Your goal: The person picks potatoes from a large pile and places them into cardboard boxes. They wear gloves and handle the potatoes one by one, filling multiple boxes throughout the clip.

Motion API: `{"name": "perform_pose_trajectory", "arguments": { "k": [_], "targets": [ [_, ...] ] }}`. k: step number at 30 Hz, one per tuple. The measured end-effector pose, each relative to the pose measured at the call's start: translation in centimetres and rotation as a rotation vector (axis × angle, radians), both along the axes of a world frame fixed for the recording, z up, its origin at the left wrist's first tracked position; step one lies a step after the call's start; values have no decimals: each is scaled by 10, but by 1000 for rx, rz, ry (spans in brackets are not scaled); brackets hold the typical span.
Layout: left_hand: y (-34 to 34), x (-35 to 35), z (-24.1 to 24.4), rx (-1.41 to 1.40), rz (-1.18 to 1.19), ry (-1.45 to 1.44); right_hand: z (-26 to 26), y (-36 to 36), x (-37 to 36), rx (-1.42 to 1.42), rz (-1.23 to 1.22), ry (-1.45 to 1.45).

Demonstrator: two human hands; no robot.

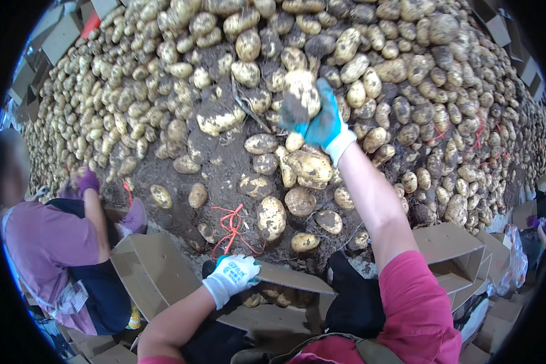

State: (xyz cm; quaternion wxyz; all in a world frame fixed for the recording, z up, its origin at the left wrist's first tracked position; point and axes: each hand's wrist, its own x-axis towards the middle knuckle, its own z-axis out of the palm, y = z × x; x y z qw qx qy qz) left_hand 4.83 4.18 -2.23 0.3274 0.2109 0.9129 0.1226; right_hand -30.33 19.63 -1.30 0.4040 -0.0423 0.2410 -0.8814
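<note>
My right hand [325,116], in a teal-palmed work glove, grips a large soil-caked potato [302,93] above the heap. Down at the near side, my left hand [234,275] in a white and teal glove holds the flap [295,278] of a cardboard box. Inside that box [273,316] several potatoes [280,298] show between my knees; the flap and my forearm cover part of them. Loose potatoes [308,166] lie on dark soil between my two hands, one of them a big oval potato [271,218].
A large potato heap [418,68] spreads across the far side. Red string [230,227] lies on the soil. At left a co-worker [50,255] in a purple shirt crouches beside an open cardboard box [157,273]. More cardboard boxes [450,250] and a clear plastic bag [514,259] stand at right.
</note>
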Motion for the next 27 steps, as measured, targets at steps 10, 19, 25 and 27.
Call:
{"name": "perform_pose_trajectory", "arguments": {
  "k": [10, 19, 25, 27],
  "targets": [
    [21, -2, 108, 599, 656, 150, 142, 31, 142, 236, 42, 269],
    [48, 32, 191, 1981, 1068, -170, 174, 12, 262, 932, -150, 1603],
    [18, 44, 150, 2284, 1175, -583, 172, 29, 278, 883, 111, 1804],
    [25, 57, 166, 2004, 1480, -226, 189, 67, 268, 1090, 15, 1889]
  ]
}}
